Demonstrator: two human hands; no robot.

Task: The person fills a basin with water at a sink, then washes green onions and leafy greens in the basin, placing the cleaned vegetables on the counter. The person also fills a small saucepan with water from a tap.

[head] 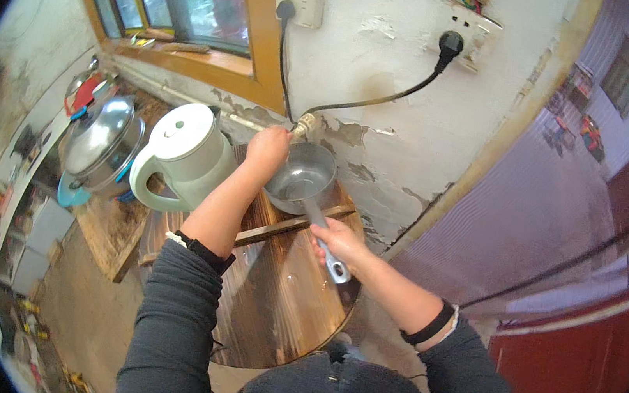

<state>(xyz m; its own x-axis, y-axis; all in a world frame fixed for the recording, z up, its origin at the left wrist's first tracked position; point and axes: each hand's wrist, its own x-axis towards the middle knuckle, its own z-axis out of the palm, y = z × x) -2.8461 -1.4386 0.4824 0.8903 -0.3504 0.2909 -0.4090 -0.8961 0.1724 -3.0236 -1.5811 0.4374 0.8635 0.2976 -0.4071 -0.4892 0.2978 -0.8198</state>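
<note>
My right hand (338, 241) grips the grey handle (333, 266) of a small saucepan (301, 174). The saucepan sits low against the wall, its open top facing up, and its inside looks wet. My left hand (267, 149) is curled at the pan's far left rim, right beside a brass-coloured tap (304, 125). Its fingertips are hidden, so whether it holds the tap or something else is unclear. Under the pan and both forearms is a round wooden lid or board (278, 298) with a raised wooden batten (287, 228) across it.
A pale green electric kettle (186, 160) stands left of my left forearm. Beyond it is a lidded steel pot (103, 141) on a wooden table (110, 230). Black plugs and cords run from wall sockets (470, 33) down behind the tap. A doorway opens at right.
</note>
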